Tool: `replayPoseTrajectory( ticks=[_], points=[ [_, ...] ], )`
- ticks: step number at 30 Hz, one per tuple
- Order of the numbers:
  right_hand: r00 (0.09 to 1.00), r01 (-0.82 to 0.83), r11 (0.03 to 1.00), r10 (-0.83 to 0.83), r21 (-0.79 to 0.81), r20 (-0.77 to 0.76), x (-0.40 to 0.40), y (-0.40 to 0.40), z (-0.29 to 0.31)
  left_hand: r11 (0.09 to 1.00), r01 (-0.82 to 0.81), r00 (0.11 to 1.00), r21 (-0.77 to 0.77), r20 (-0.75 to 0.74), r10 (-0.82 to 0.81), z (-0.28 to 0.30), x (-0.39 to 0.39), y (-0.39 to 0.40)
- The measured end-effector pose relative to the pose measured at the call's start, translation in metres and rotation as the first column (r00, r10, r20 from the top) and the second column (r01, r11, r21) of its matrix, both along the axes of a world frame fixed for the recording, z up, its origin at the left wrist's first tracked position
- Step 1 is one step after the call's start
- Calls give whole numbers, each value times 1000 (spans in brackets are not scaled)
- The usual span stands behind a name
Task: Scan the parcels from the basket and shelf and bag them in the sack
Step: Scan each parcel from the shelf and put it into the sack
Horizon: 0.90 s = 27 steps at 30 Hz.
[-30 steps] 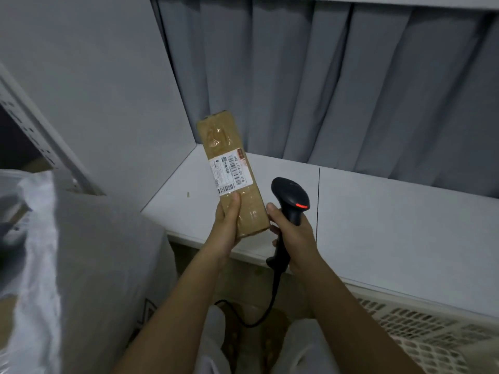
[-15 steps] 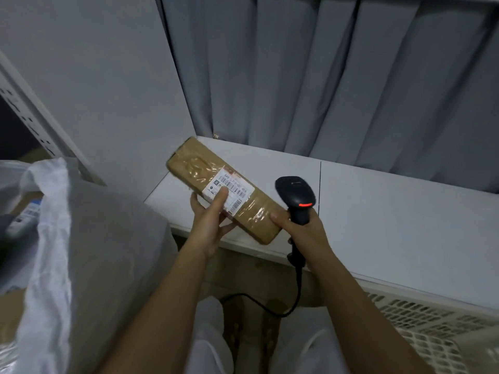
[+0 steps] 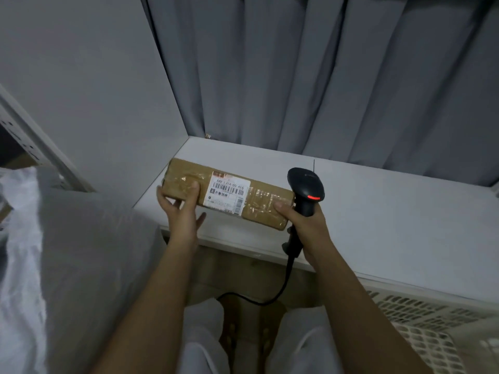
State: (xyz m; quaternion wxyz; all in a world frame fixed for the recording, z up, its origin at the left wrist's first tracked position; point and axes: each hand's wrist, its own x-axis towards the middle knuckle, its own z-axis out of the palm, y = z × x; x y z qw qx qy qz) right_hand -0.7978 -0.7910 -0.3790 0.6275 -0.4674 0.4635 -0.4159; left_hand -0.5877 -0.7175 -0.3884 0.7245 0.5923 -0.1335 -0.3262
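Your left hand (image 3: 182, 215) has its grip on the left end of the parcel (image 3: 229, 195), thumb laid flat on the top face and the fingers curled beneath the near edge. Your right hand (image 3: 303, 225) is clenched around the handle of the black scanner (image 3: 306, 190), and its thumb also presses on the right end of the parcel, so both hands carry it.

The parcel is a long brown box wrapped in clear tape, lying nearly level and crosswise in front of you, over the front left part of the white worktop (image 3: 378, 211). Its white barcode label (image 3: 226, 195) faces up, between your two thumbs. The scanner head stands upright just right of the parcel, a red light glowing on its back; its cable (image 3: 280, 287) hangs in a loop towards your knees.

The grey-white sack (image 3: 67, 265) bulges at your left. The white perforated basket (image 3: 432, 327) sits low at your right, below the worktop edge. A grey curtain (image 3: 324, 76) hangs behind.
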Motion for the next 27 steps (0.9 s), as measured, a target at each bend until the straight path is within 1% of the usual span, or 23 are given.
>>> replayPoseTrajectory(
  ticks=[1,3,4,7,10,13,15,17,19,21,22,24,27],
  points=[
    [1000,10,1000,-10,1,-19,-4,-3,-1,1000,13,1000,25,28,-14,-3,6,3],
    [999,33,999,-33,12,-28,-11,-8,-3,998,43,999,41,8,-43,-9,16,8],
    [999,45,999,-45,21,-22,-14,-10,-3,996,77,997,46,-1,-77,-12,20,10],
    [997,71,997,-71,3,-32,-22,-13,-4,979,169,984,114,40,-175,-16,23,14],
    [979,145,985,-156,-93,-128,-23,-13,-9,968,204,976,147,47,-213,-20,18,11],
    [943,152,964,-207,-217,-259,-20,-13,-13,970,203,971,135,100,-218,-19,10,6],
    [933,140,954,-217,-265,-287,-18,-12,-12,975,189,973,118,110,-202,-20,5,0],
    [953,95,972,-151,-216,-263,-15,-9,-9,975,189,975,113,98,-201,-19,-2,-5],
    [967,14,996,-36,-91,-254,-12,-4,-4,974,199,975,107,77,-208,-21,-6,-8],
    [962,-83,996,90,37,-259,-11,3,0,974,207,976,96,48,-212,-24,-8,-10],
    [952,-116,991,132,72,-277,-11,5,0,974,209,977,91,26,-212,-26,-8,-12],
    [930,-154,984,176,91,-323,-13,7,1,977,200,980,78,-37,-198,-31,-6,-15],
    [915,-175,980,197,96,-351,-16,7,2,982,177,981,59,-97,-171,-36,-3,-20]
  ],
)
